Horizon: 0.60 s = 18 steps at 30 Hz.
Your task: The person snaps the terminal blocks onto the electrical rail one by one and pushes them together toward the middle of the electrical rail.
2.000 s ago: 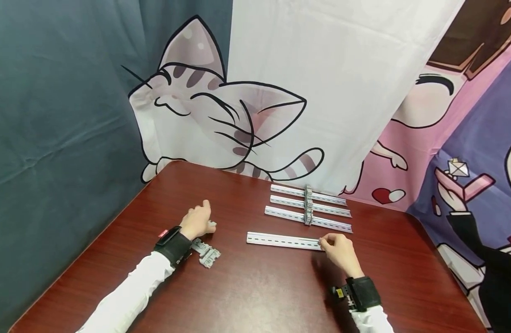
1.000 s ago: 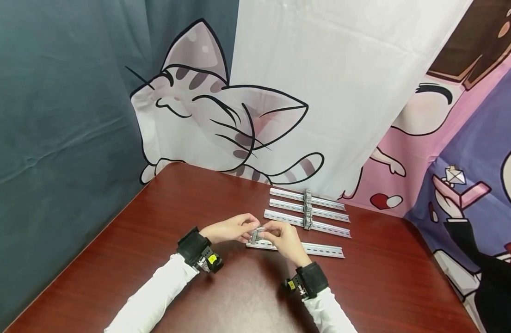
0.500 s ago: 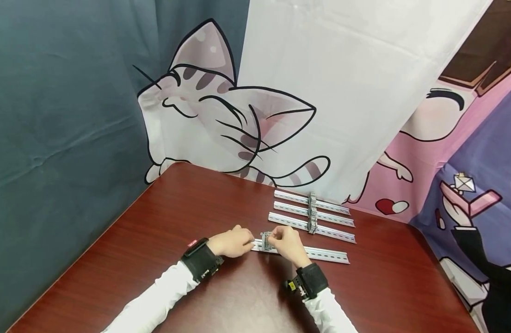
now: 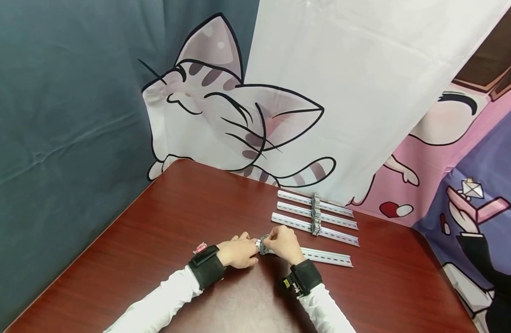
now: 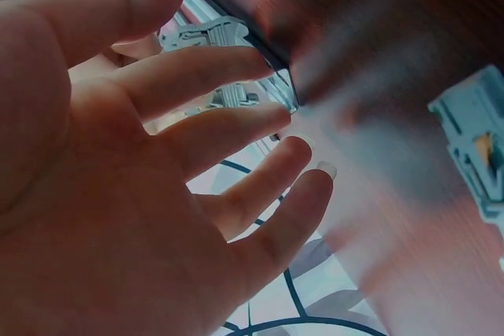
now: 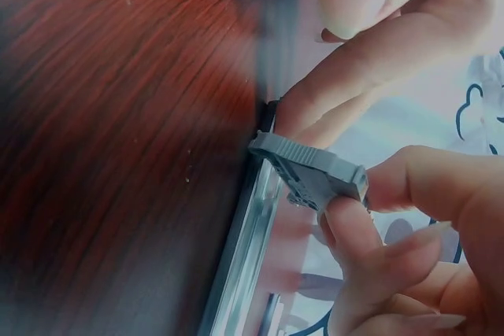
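Observation:
A grey DIN rail terminal block (image 4: pixel 262 245) sits at the left end of the nearest slotted metal DIN rail (image 4: pixel 328 257). My right hand (image 4: pixel 286 243) pinches the block between thumb and fingertips. In the right wrist view the ribbed block (image 6: pixel 311 164) lies across the rail (image 6: pixel 250 253); whether it is clipped on, I cannot tell. My left hand (image 4: pixel 239 252) reaches to the rail's left end with its fingers extended. The left wrist view shows these fingers (image 5: pixel 228 120) spread over that end, partly hiding the block.
Three more rails (image 4: pixel 294 222) lie behind, crossed by a row of grey terminal blocks (image 4: pixel 316 215). Another loose terminal block (image 5: pixel 476 143) is at the right edge of the left wrist view. A printed cloth (image 4: pixel 355 83) hangs behind the reddish-brown table (image 4: pixel 168 212).
My left hand came rightward from the loose blocks to the rail's end. My right hand left the rail's right end for the block, which both hands held above the rail before it came down.

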Tool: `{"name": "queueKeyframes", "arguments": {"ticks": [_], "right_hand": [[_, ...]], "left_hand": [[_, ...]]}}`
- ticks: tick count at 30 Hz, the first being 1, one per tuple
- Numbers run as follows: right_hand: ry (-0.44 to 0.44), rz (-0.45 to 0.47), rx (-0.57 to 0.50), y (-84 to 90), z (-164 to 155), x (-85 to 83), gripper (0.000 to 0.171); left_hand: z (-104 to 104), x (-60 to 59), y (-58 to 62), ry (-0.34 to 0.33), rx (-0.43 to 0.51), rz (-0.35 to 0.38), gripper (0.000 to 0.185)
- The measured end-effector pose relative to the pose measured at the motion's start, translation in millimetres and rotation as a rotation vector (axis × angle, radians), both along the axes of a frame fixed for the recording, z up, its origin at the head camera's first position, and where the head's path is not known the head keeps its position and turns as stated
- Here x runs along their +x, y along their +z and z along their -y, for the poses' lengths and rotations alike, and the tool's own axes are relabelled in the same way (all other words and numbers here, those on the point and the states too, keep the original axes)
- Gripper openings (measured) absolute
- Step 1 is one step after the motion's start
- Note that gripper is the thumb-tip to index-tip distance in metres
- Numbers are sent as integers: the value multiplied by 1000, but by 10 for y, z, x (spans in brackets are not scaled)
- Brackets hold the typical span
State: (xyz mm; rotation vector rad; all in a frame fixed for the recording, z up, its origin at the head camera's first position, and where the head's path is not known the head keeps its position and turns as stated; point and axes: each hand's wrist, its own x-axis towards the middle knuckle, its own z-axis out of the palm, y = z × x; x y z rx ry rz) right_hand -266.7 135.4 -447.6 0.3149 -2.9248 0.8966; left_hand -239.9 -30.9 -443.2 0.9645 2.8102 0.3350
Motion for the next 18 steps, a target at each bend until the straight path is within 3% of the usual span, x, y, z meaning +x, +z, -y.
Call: {"name": "queueKeyframes", "arguments": {"ticks": [11,18], "right_hand": [[-5,-12,98,11,118,-55,16],[17,127,168,42,151,-99,24]], "left_hand": [[5,18,-11,1,-21,-36,21],[3,24,-33,16,-40,-26,19]]}}
